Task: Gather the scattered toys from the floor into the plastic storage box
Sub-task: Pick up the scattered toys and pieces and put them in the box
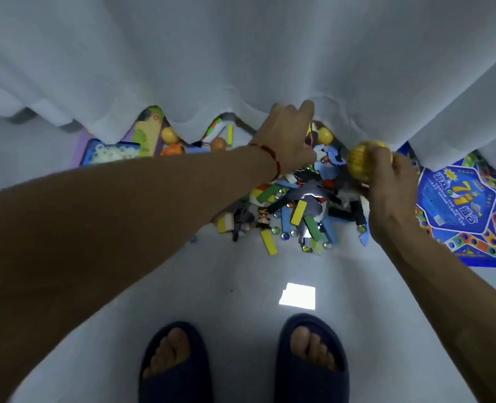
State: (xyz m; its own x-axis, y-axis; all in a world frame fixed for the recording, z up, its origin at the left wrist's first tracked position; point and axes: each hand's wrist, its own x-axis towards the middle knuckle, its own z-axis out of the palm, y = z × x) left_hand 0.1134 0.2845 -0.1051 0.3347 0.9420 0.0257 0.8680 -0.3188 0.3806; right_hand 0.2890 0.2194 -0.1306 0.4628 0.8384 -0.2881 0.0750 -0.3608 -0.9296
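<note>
Gripping a yellow ball (364, 162), the right hand (392, 190) hovers above the toy pile (302, 210) — left hand (289, 138), fingers straight, touches the white curtain (241, 68) just beyond

we stretch our left arm (124, 205) forward, the left hand (287, 135) reaching out with fingers fairly straight, a red cord round its wrist. our right hand (386, 175) curls its fingers round a yellow ball (360, 161), held up. both feet (241, 362) stand in dark slippers.
</note>
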